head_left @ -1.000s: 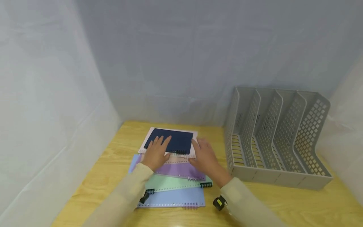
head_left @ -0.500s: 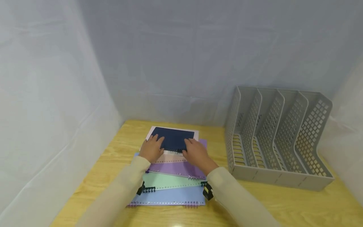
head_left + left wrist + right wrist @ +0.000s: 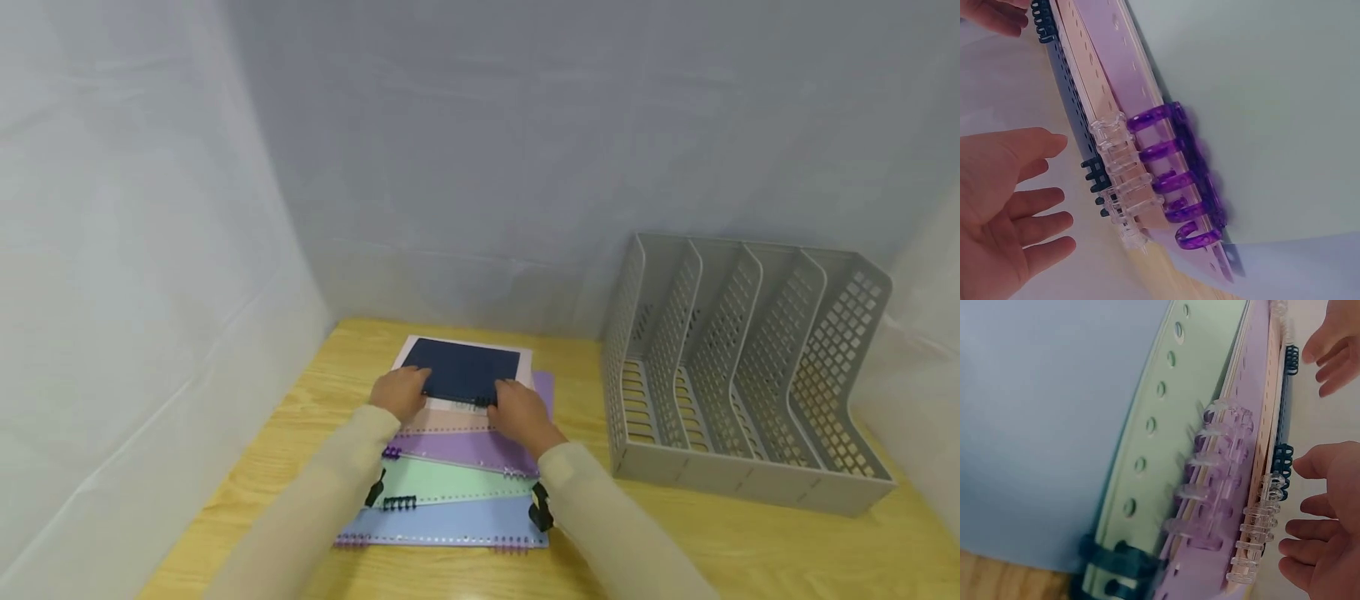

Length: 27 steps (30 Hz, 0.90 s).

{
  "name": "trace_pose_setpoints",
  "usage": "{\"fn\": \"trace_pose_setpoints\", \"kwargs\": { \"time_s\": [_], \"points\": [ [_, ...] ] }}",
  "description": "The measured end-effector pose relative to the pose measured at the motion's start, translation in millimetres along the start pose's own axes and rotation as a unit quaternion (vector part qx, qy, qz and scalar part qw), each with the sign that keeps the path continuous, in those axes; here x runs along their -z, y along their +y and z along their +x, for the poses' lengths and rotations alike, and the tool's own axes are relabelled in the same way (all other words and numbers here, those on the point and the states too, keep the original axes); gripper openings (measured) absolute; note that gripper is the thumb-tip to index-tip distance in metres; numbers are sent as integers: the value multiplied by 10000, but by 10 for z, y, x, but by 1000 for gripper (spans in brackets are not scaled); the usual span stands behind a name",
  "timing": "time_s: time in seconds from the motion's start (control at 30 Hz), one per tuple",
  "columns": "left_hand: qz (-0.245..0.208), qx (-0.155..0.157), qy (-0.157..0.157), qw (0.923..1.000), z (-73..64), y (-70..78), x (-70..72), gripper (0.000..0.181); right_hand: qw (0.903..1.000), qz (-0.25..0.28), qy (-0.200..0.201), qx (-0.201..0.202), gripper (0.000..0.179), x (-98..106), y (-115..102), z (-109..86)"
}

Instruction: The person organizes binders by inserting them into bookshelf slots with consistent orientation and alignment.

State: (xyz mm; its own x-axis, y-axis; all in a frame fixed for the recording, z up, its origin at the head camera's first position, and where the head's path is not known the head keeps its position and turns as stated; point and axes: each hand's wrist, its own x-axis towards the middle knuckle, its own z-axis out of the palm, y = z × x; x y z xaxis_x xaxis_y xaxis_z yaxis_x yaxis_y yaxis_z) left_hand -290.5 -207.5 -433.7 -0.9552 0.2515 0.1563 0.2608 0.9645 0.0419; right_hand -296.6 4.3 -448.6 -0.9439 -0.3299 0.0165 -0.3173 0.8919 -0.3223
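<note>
A small navy notebook lies on top of a fanned pile of loose-leaf notebooks. My left hand is at its near left corner, and in the left wrist view the fingers are loosely extended beside its black binding rings. At the near right corner is my right hand; its fingers are relaxed and slightly spread in the right wrist view. Beneath the navy one show a whitish-pink notebook, a peach one, a purple one, a green one and a blue one.
A grey file rack with several upright slots stands on the wooden table to the right. White sheeting hangs behind and on both sides. The sleeved forearms extend over the near part of the pile.
Both hands have slid from over the navy cover and beside it to its near corners, the right one moving leftward. The notebooks stay in about the same place.
</note>
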Motion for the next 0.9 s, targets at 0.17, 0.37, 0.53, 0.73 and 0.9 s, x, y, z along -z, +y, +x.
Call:
{"fn": "trace_pose_setpoints", "kwargs": {
  "time_s": [0.17, 0.37, 0.53, 0.73, 0.9],
  "points": [
    [117, 140, -136, 9997, -4, 2, 19, 37, 9994, -340, -44, 77, 48, -42, -29, 59],
    [344, 82, -199, 9992, 39, -30, -57, 20, 9975, -679, -120, 131, 47, -88, -52, 118],
    [633, -178, -93, 9978, 75, -82, -198, 4, 9957, -896, -225, 120, 48, -129, -28, 141],
    [1089, -569, 0, 9924, 84, -68, -264, 9, 9932, -1078, -403, 163, 48, -110, -37, 144],
    [1128, -544, 49, 9921, 56, -32, -303, 9, 9893, -1256, -714, 203, 32, -81, -102, 154]
  ]
}}
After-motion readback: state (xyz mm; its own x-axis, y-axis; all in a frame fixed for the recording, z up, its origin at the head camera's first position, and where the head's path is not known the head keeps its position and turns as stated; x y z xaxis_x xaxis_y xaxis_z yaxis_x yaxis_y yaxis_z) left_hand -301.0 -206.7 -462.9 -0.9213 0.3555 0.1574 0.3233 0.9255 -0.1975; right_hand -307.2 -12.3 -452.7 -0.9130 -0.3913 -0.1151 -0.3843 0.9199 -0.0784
